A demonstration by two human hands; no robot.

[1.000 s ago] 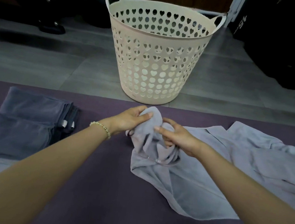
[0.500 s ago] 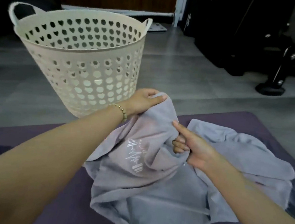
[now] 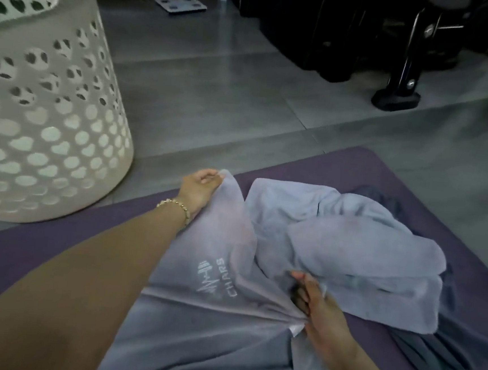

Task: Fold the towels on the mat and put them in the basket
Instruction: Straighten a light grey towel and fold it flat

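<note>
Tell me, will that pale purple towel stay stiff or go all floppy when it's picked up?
Probably floppy: the pale towel sags and creases between the left hand and the right hand, with folds fanning out from the right hand's grip. It is likely light for its size, since a pinch at one corner seems to hold that edge up. It looks soft, so it is hardly fragile.

- The printed towel (image 3: 210,323), pale lilac-grey with a white logo and the letters CHARS, is stretched between the left hand (image 3: 198,189), which pinches its far corner, and the right hand (image 3: 322,315), which grips a bunched edge.
- The crumpled towel (image 3: 350,238), also pale, lies heaped on the mat, touching the first on its right.
- The dark towels (image 3: 434,355) show from under that heap.
- The mat (image 3: 53,256) is purple and lies flat.
- The basket (image 3: 49,138), cream with cut-out holes, stands upright by the mat's far left edge.
</note>
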